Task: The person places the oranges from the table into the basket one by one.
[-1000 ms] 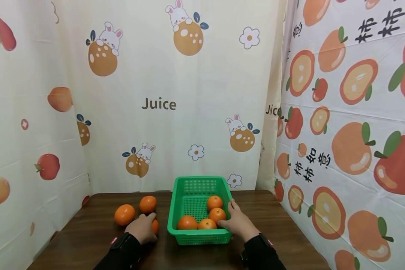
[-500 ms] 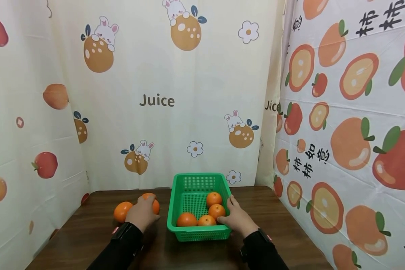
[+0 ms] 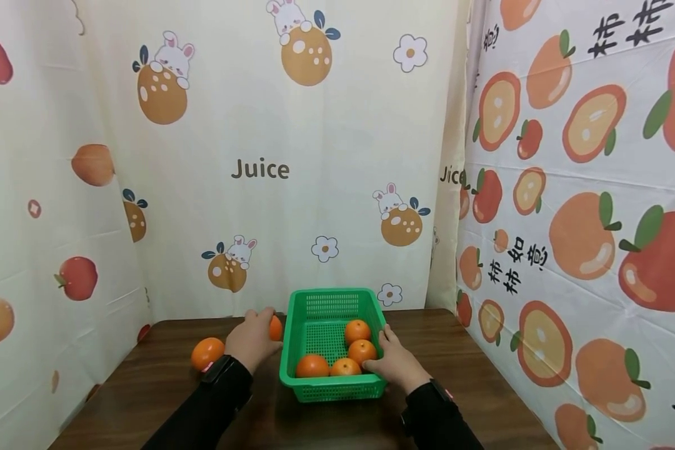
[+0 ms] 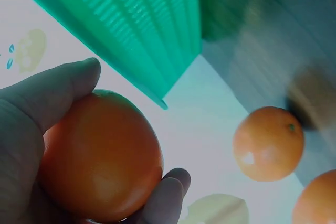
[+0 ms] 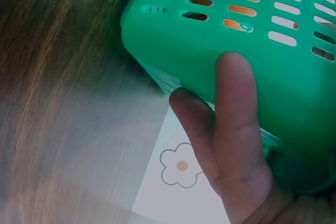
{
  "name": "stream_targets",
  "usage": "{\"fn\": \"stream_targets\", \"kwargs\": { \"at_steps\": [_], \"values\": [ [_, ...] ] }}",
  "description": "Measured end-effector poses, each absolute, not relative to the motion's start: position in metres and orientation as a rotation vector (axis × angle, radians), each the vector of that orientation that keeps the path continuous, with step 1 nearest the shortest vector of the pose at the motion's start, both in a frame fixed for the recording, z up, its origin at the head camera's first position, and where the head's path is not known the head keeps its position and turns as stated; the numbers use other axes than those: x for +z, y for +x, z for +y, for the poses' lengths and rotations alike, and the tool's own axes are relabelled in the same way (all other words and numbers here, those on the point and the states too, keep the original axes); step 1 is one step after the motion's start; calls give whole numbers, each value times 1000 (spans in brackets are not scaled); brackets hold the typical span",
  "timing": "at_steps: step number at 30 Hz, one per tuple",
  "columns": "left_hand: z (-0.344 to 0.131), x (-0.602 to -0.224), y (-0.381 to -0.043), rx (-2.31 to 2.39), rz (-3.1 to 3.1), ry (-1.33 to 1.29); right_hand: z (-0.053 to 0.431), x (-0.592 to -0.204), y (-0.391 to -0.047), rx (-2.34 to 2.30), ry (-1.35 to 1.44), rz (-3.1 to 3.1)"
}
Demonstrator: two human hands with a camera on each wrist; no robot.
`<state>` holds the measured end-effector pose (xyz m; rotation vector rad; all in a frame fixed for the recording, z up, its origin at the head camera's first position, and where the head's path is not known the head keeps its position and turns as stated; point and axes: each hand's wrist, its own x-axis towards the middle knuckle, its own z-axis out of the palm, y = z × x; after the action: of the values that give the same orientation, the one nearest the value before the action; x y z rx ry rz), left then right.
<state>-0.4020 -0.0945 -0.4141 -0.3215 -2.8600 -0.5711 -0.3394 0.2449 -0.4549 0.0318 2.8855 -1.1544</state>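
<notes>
Just left of the green basket (image 3: 337, 393), the left hand (image 3: 252, 340) now grips an orange (image 4: 102, 156), carried rightward from the loose fruit (image 3: 207, 354) and so nearer the four oranges (image 3: 362, 352) inside, while the right hand (image 3: 400, 365), fingers straight, rests against the basket's right side.

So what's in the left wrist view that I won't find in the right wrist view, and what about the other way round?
Only the left wrist view shows the left hand, gripping an orange, and two loose oranges off to one side, one of them cut by the frame edge.

Only the right wrist view shows the right hand, its fingers extended at the basket's wall, and a flower print.

Both show part of the green basket, the dark wooden table and the pale backdrop.
</notes>
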Motion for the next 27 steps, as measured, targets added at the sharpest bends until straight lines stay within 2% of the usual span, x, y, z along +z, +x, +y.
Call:
{"fn": "stream_targets", "kwargs": {
  "at_steps": [27],
  "values": [
    [-72,-414,-415,-403,-2784,-488,244,-456,-340,-1179,17,2890]
  ]
}}
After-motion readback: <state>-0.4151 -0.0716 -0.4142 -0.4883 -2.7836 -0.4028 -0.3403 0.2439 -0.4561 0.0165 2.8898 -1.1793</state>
